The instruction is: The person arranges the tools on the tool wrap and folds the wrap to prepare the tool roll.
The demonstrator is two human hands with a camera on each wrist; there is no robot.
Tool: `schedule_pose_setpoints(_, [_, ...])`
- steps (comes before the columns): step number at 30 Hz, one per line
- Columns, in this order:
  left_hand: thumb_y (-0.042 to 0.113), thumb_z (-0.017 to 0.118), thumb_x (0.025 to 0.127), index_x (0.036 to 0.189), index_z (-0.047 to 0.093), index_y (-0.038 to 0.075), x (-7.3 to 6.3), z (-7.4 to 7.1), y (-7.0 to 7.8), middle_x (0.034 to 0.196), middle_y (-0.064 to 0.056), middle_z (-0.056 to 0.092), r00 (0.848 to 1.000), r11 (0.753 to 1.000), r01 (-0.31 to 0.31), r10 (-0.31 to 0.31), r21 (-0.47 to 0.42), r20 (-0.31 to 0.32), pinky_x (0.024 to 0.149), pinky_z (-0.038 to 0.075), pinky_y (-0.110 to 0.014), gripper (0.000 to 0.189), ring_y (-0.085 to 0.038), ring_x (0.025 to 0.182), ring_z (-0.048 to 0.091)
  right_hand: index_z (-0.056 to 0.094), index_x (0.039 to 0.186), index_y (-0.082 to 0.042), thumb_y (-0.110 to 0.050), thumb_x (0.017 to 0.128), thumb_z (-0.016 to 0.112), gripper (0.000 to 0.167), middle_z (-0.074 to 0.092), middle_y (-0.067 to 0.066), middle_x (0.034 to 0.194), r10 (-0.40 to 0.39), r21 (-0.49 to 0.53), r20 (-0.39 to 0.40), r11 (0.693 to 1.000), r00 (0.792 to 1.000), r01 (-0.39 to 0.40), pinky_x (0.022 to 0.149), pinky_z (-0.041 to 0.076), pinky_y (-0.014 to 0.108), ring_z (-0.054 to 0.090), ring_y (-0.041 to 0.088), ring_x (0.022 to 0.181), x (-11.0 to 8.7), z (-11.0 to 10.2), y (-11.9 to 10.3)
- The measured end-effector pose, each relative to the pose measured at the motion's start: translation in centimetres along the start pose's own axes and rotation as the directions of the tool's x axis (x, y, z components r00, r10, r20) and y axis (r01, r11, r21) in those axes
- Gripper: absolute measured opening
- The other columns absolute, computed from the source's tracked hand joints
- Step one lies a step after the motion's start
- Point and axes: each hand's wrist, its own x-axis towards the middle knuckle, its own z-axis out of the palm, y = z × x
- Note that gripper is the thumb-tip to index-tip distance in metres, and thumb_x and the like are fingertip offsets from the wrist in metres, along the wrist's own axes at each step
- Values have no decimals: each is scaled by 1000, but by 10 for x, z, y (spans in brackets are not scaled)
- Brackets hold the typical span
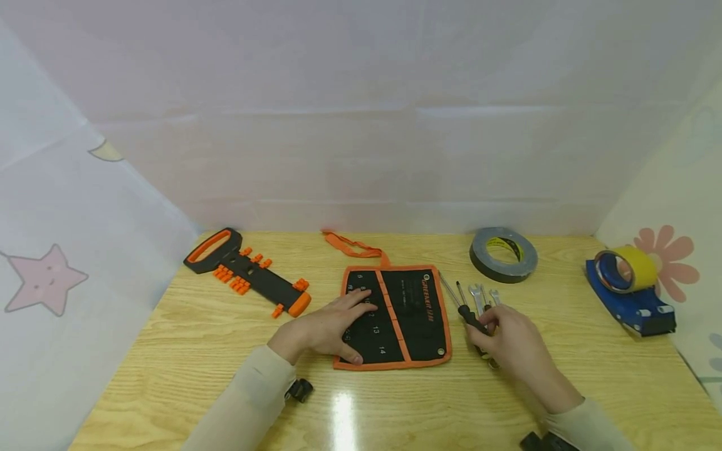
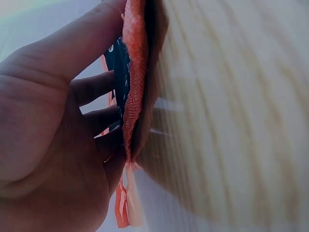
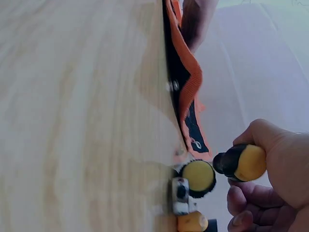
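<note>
A black tool pouch point(image 1: 423, 319) with orange trim and printed sizes lies flat in the middle of the table. My left hand point(image 1: 324, 329) rests on its left part, fingers spread over the pockets and thumb near the lower edge. Right of the pouch, my right hand point(image 1: 516, 341) pinches a screwdriver point(image 1: 467, 314) by its black handle, the shaft slanting up toward the pouch's upper right corner. In the right wrist view the handle's yellow end point(image 3: 252, 163) shows between thumb and fingers. Beside it lie wrenches point(image 1: 476, 295) and another screwdriver point(image 3: 198, 178), partly hidden by this hand.
At the back right lies a grey tape roll point(image 1: 479, 262). A blue tape dispenser point(image 1: 626, 310) with yellow tape stands at the far right. On the left is a black and orange handled rack point(image 1: 271, 282) with small orange clips. An orange strap point(image 1: 352, 247) trails behind the pouch.
</note>
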Motion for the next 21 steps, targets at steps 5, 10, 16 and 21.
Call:
schedule_pose_setpoints(5, [42, 92, 87, 170, 36, 24, 1, -1, 0, 184, -4, 6, 1000, 1000, 6, -6, 0, 3, 133, 24, -65, 102, -35, 171, 6, 75, 102, -2, -31, 96, 82, 31, 69, 0, 80, 31, 30, 1, 999, 1000, -31, 58, 44, 28, 54, 12, 67, -2, -9, 5])
schedule_pose_setpoints(10, [41, 93, 87, 170, 36, 25, 1, -2, -1, 184, -4, 6, 1000, 1000, 12, -12, -3, 3, 133, 23, -65, 102, -36, 171, 6, 77, 111, -2, -30, 98, 82, 31, 65, -1, 79, 14, 77, -14, 997, 1000, -13, 59, 40, 26, 50, 13, 69, -6, -16, 14])
schedule_pose_setpoints(16, [39, 93, 86, 170, 37, 24, 2, -3, -1, 184, -5, 7, 1000, 1000, 14, -14, -5, 1, 132, 24, -65, 102, -36, 171, 6, 78, 121, -3, -27, 100, 81, 32, 73, 1, 88, -15, 105, -52, 994, 999, 20, 56, 41, 24, 52, 9, 69, -11, -21, 22])
schedule_pose_setpoints(21, [40, 92, 87, 170, 36, 24, 2, -4, 0, 184, -4, 6, 1000, 1000, 19, -18, -2, 5, 133, 23, -65, 102, -35, 171, 5, 79, 124, -5, -21, 100, 80, 29, 76, 5, 94, -48, 116, -135, 991, 990, 64, 55, 42, 24, 51, 4, 67, -15, -24, 27])
